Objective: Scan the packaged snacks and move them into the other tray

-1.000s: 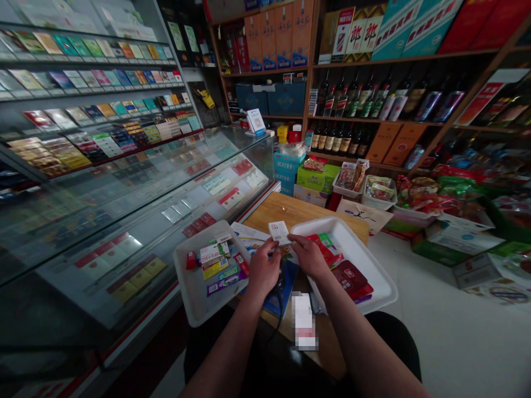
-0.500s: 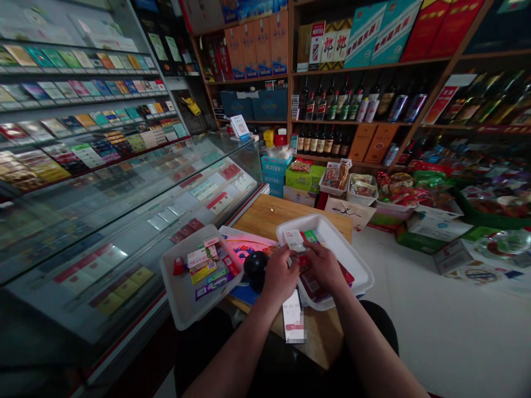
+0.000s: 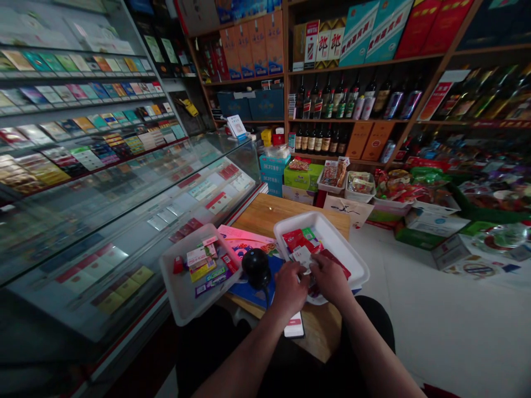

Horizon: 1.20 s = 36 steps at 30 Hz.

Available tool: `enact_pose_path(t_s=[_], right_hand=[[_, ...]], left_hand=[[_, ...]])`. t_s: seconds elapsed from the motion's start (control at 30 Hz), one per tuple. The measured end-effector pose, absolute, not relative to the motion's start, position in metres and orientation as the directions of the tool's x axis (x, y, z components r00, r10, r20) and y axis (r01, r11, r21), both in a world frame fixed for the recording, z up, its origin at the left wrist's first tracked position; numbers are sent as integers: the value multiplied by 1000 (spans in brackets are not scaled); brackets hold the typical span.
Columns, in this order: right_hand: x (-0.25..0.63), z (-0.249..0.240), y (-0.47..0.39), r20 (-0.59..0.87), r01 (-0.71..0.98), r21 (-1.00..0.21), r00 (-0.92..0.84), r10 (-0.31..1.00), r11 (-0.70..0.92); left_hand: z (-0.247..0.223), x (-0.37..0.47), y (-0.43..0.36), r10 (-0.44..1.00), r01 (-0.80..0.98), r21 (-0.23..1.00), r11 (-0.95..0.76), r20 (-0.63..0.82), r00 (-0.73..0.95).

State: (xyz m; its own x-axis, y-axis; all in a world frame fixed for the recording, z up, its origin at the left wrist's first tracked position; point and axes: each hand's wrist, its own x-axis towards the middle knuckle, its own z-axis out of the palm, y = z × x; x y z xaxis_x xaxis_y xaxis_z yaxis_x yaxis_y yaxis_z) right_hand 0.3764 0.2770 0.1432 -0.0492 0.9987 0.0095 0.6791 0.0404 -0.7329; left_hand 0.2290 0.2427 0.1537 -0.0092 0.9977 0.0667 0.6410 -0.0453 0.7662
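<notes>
Over the near part of the right white tray (image 3: 350,249), my left hand (image 3: 291,287) and my right hand (image 3: 331,279) come together, fingers closed on a small white box (image 3: 302,256) with red marks. My fingers hide its lower part. Under and around it in the tray lie red packets (image 3: 293,239), a green pack (image 3: 307,234) and a dark red item (image 3: 338,263). Left of my left hand stands a black round-headed device (image 3: 256,267) on a blue sheet. A phone (image 3: 294,326) lies below my left wrist.
At the left, a second white tray (image 3: 176,301) holds several small colourful packs (image 3: 203,257). A pink printed packet (image 3: 244,237) lies between the trays on the wooden table (image 3: 265,213). A glass display counter (image 3: 136,232) borders the left; shelves with bottles (image 3: 319,138) stand behind.
Both hands have moved slightly right and nearer to me with the white box, which has turned. Red packets in the tray now show more. The view has shifted slightly.
</notes>
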Motion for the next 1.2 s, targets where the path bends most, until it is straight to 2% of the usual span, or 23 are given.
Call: enact_pose_path(t_s=[0.23, 0.43, 0.7, 0.97, 1.07, 1.2], right_hand=[[375, 153, 271, 53, 682, -728, -38, 998, 65], [360, 160, 264, 65, 687, -725, -9, 998, 54], [309, 181, 257, 129, 645, -750, -75, 989, 147], [238, 207, 247, 259, 500, -798, -218, 941, 336], [206, 208, 248, 254, 447, -817, -287, 923, 364], [161, 200, 256, 172, 407, -850, -385, 907, 334]], left_hand=[[158, 218, 226, 997, 569, 819, -67, 69, 18], [170, 185, 200, 991, 469, 873, -133, 131, 37], [170, 108, 168, 978, 463, 887, 8, 90, -189], [159, 27, 158, 899, 260, 958, 121, 5, -438], [146, -3, 165, 861, 157, 983, 97, -4, -509], [134, -43, 182, 800, 57, 989, 135, -75, -596]])
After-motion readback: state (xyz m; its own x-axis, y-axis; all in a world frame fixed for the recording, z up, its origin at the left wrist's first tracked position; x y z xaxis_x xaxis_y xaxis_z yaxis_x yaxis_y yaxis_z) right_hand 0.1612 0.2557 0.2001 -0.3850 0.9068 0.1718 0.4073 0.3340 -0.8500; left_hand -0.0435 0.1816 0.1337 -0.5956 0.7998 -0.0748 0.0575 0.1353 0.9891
